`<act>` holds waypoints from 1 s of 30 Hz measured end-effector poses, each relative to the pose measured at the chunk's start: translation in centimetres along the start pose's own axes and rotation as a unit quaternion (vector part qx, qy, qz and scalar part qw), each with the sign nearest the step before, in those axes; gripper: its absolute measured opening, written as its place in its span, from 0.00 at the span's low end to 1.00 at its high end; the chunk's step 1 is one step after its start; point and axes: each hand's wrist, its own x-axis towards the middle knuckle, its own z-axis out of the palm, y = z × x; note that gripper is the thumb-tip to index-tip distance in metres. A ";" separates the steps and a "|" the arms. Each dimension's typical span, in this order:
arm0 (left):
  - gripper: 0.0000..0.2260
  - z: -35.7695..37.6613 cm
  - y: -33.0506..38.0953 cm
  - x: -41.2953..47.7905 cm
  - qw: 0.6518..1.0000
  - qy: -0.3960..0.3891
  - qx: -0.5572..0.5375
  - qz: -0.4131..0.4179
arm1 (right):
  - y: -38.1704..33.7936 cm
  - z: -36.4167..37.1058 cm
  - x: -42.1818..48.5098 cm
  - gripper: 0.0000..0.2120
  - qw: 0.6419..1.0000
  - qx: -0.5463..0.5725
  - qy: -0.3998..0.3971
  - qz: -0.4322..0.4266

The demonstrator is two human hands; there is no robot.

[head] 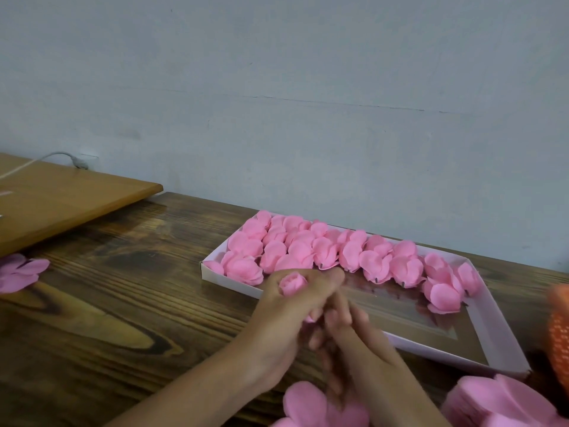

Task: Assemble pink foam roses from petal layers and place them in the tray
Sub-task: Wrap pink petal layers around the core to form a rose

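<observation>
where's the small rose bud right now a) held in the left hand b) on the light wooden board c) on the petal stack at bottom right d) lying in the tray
A: the rose bud pokes out of the top of the left hand, whose fingers curl round it, just in front of the tray.

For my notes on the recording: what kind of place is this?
Likely a home or small workshop craft bench: a wooden table against a bare wall, a tray of pink foam roses, loose petal layers nearby.
</observation>
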 end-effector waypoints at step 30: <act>0.18 -1.2 -1.3 0.6 0.978 0.059 0.196 0.042 | -3.9 -3.4 1.4 0.11 0.907 -0.304 0.039 -0.290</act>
